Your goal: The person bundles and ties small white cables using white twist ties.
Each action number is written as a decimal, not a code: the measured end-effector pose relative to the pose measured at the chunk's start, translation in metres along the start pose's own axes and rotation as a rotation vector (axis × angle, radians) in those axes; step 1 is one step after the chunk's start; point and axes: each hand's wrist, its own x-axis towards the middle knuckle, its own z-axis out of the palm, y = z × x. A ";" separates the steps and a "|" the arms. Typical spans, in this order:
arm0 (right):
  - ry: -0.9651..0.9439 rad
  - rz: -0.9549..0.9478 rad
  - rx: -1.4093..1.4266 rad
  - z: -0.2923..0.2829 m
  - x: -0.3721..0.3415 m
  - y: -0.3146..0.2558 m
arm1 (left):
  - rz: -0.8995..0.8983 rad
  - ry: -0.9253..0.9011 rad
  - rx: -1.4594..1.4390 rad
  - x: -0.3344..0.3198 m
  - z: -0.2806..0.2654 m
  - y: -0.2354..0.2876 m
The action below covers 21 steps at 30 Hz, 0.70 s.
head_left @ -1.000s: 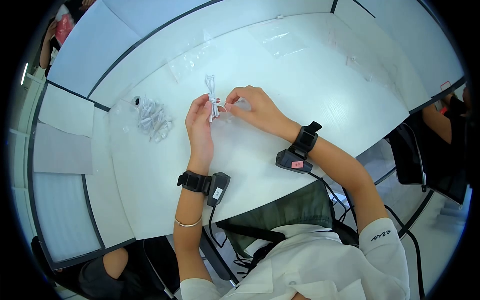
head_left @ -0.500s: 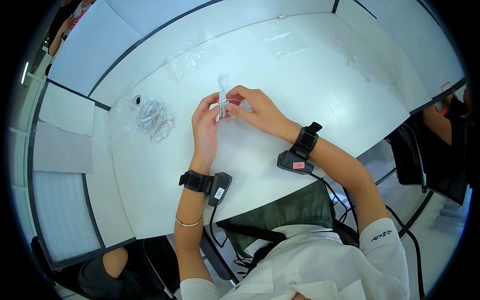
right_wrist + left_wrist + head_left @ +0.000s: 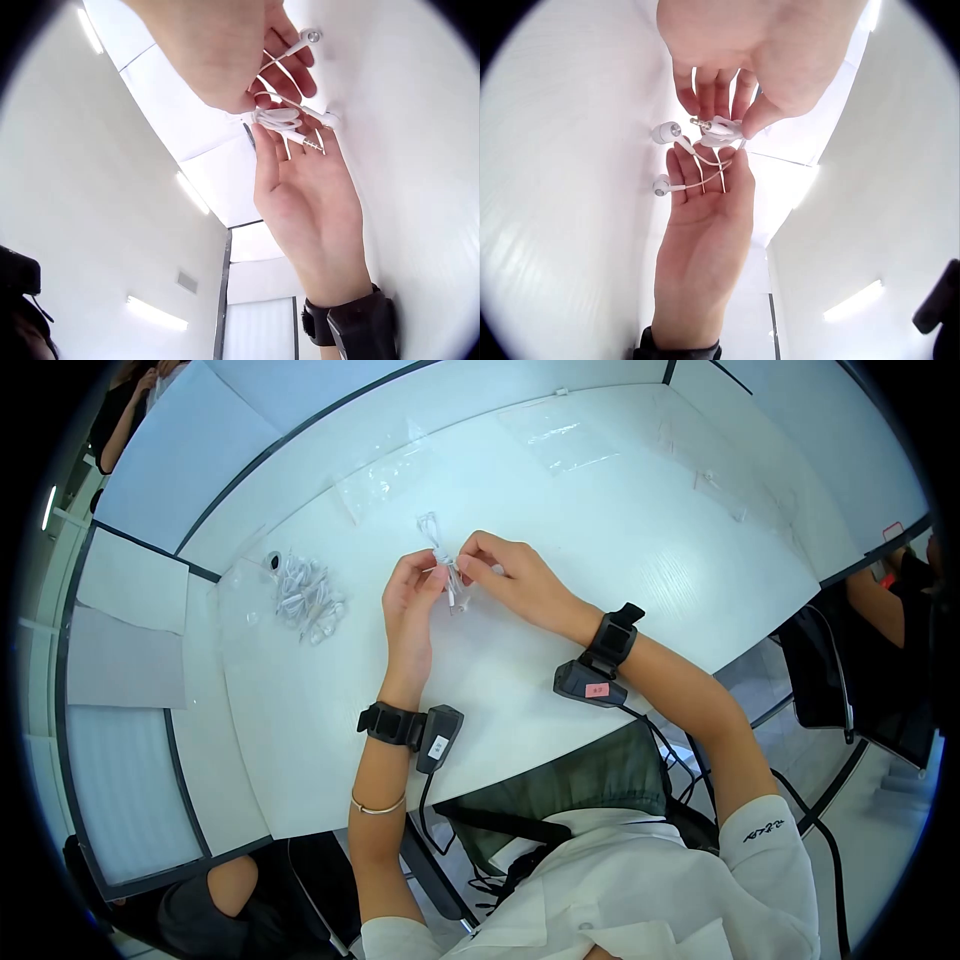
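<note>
Between thumb and fingers, my left hand [image 3: 405,610] pinches a folded bundle of white earphone cable [image 3: 430,528], which leans with its looped end away from me. The metal-tipped plug [image 3: 311,145] sticks out of the coil beside the left fingers. Close against it on the right, my right hand [image 3: 525,582] pinches the thin wires with thumb and forefinger at the bundle's middle. Two white earbuds [image 3: 667,133] dangle on their wires below the right hand's grip, in front of its loosely curled other fingers. The exact pinch spot is partly hidden behind the fingertips.
A heap of bundled white earphones [image 3: 307,598] lies on the white table [image 3: 330,760] at the left. Clear plastic bags [image 3: 560,440] lie along the back and right side. Low partition panels [image 3: 340,435] surround the table.
The wire that looped out by my right hand is drawn in close to the bundle. The bundle swung right, then tilted back left at its top; my left hand shifted slightly right.
</note>
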 end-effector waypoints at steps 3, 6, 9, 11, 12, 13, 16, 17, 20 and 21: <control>-0.021 0.090 0.077 -0.002 0.000 -0.005 | 0.013 -0.013 -0.049 0.002 -0.002 -0.004; 0.031 0.039 -0.047 -0.003 0.000 -0.007 | -0.001 0.006 -0.102 0.002 0.000 -0.004; 0.062 -0.004 -0.126 -0.004 0.000 -0.012 | -0.014 0.015 -0.148 0.002 0.001 -0.002; 0.058 0.002 -0.145 -0.006 0.000 -0.015 | -0.016 0.005 -0.173 0.002 0.001 -0.001; 0.052 -0.006 -0.141 -0.006 0.000 -0.014 | -0.015 -0.004 -0.182 0.002 0.001 0.000; 0.047 -0.013 -0.138 -0.006 0.000 -0.014 | -0.015 -0.015 -0.191 0.001 0.002 0.001; 0.053 -0.071 -0.082 -0.005 -0.001 -0.010 | -0.003 -0.032 -0.180 0.001 0.003 0.001; 0.057 -0.096 -0.058 -0.005 -0.001 -0.009 | -0.004 -0.045 -0.182 0.001 0.002 -0.001; 0.051 -0.120 -0.054 -0.004 0.000 -0.010 | -0.015 -0.077 -0.188 0.002 0.000 0.000; 0.046 -0.118 -0.057 -0.004 -0.001 -0.011 | -0.014 -0.081 -0.186 0.002 0.000 0.000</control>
